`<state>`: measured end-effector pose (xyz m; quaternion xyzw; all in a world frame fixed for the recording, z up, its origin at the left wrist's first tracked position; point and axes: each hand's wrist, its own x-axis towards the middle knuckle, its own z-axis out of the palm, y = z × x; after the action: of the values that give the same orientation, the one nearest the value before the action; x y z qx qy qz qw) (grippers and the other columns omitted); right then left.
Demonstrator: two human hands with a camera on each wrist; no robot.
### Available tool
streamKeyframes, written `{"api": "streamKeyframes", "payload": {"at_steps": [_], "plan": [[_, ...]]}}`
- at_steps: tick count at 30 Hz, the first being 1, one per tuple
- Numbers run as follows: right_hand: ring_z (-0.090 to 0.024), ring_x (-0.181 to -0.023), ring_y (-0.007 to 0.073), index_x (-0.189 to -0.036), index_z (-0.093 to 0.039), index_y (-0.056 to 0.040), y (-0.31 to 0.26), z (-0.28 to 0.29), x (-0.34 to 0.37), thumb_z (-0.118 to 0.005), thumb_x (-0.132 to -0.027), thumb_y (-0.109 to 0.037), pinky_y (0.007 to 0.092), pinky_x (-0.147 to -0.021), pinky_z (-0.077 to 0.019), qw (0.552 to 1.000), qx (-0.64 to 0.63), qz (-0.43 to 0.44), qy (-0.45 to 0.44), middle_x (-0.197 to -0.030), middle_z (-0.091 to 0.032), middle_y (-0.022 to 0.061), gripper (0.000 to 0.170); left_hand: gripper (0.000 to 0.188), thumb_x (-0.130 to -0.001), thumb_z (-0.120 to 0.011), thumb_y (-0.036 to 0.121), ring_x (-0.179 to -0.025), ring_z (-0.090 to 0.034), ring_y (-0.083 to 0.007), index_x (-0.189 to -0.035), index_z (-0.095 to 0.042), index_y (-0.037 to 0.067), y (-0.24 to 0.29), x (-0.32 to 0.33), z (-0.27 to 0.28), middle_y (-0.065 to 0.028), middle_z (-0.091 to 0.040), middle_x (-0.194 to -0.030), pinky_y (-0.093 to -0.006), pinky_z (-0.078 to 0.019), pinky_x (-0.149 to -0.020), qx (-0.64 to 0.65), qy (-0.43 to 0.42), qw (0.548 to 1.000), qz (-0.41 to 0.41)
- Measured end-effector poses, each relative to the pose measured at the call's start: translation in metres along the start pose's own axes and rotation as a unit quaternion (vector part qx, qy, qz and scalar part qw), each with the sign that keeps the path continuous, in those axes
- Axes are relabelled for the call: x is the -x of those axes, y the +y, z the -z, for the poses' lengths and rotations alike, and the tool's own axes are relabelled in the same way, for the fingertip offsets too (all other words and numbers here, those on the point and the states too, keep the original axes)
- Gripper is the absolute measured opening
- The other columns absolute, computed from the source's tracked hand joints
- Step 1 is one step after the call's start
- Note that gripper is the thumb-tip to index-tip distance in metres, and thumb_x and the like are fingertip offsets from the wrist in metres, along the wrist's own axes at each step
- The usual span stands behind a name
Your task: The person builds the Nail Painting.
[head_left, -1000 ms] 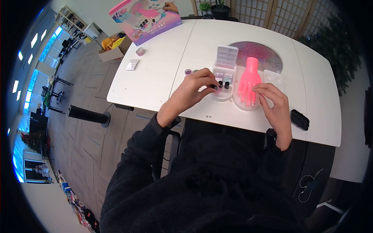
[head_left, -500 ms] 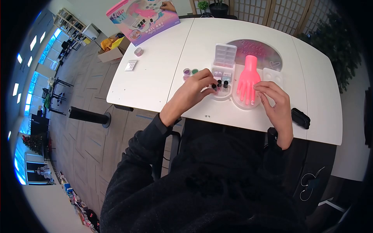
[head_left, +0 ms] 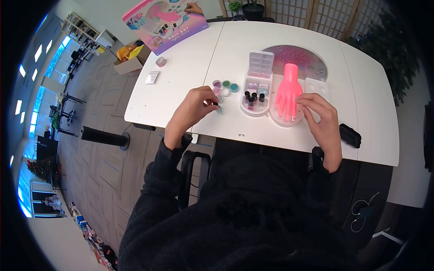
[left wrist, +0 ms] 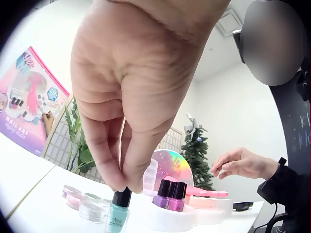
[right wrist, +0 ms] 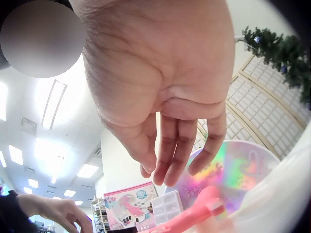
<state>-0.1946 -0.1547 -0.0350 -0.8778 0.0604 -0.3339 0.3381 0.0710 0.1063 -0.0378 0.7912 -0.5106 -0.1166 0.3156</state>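
Observation:
With thumb and fingertips, my left hand [head_left: 193, 108] pinches the black cap of a teal nail polish bottle [left wrist: 117, 217], which stands upright close over the white table. Small glitter pots [head_left: 226, 84] sit right beside it. To the right, a white holder [head_left: 255, 113] carries several black-capped nail polish bottles [left wrist: 176, 200]. My right hand [head_left: 322, 118] hovers by the fingers of a pink model hand [head_left: 289, 88]; its fingers bend loosely with nothing between them in the right wrist view. White marking shows on one model fingernail [head_left: 293, 118].
A compartment case's raised lid [head_left: 261, 64] stands behind the bottles. Behind the model hand is a shiny rounded panel [head_left: 312, 63]. A white palette [head_left: 318, 86] and black pouch [head_left: 350, 136] lie to the right. The nail art box [head_left: 165, 25] stands at the back left.
My left hand has moved left from the bottle holder to beside the pots and now pinches the teal bottle there. More bottles and pots show. My right hand has stayed nearly still.

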Motion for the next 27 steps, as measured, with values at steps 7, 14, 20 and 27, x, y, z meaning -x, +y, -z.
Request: {"api": "streamKeyframes", "payload": {"at_steps": [7, 14, 20, 27], "plan": [[-0.071, -0.091, 0.0282, -0.108, -0.075, 0.0031, -0.003, 0.0, 0.0, -0.067, -0.09, 0.011, 0.034, -0.082, -0.0556, 1.0, -0.003, -0.01, -0.006, -0.108, -0.073, 0.0129, 0.021, 0.016, -0.085, -0.083, -0.002, -0.083, -0.073, -0.0179, -0.1, -0.077, -0.005, 0.036, -0.012, -0.001, -0.009, -0.073, -0.096, -0.0282, -0.0616, -0.073, 0.051, 0.033, 0.993, -0.097], [-0.072, -0.093, 0.0292, -0.107, -0.075, 0.0027, -0.002, 0.001, 0.002, -0.067, -0.09, 0.011, 0.0346, -0.083, -0.0557, 1.0, -0.002, -0.015, -0.001, -0.108, -0.073, 0.0129, 0.02, 0.017, -0.085, -0.083, -0.002, -0.079, -0.072, -0.018, -0.101, -0.077, -0.004, 0.059, -0.031, -0.041, -0.0086, -0.071, -0.093, -0.0304, -0.0584, -0.071, 0.068, 0.09, 0.981, -0.157], [-0.072, -0.094, 0.0298, -0.107, -0.074, 0.0027, 0.003, 0.005, 0.004, -0.067, -0.091, 0.011, 0.0346, -0.084, -0.0556, 1.0, 0.002, -0.007, 0.005, -0.108, -0.073, 0.0127, 0.02, 0.017, -0.087, -0.082, -0.001, -0.082, -0.072, -0.0203, -0.102, -0.076, -0.003, 0.058, -0.032, -0.054, -0.0089, -0.07, -0.1, -0.0319, -0.0581, -0.071, 0.046, 0.065, 0.982, -0.17], [-0.072, -0.095, 0.0298, -0.107, -0.073, 0.0032, 0.005, 0.001, 0.004, -0.068, -0.091, 0.011, 0.0349, -0.084, -0.0558, 1.0, -0.006, -0.017, 0.001, -0.108, -0.072, 0.0127, 0.019, 0.018, -0.085, -0.083, 0.004, -0.091, -0.069, -0.0282, -0.102, -0.077, 0.002, 0.05, -0.037, -0.065, -0.0088, -0.068, -0.099, -0.0392, -0.0562, -0.076, -0.036, 0.098, 0.972, -0.21]]}}
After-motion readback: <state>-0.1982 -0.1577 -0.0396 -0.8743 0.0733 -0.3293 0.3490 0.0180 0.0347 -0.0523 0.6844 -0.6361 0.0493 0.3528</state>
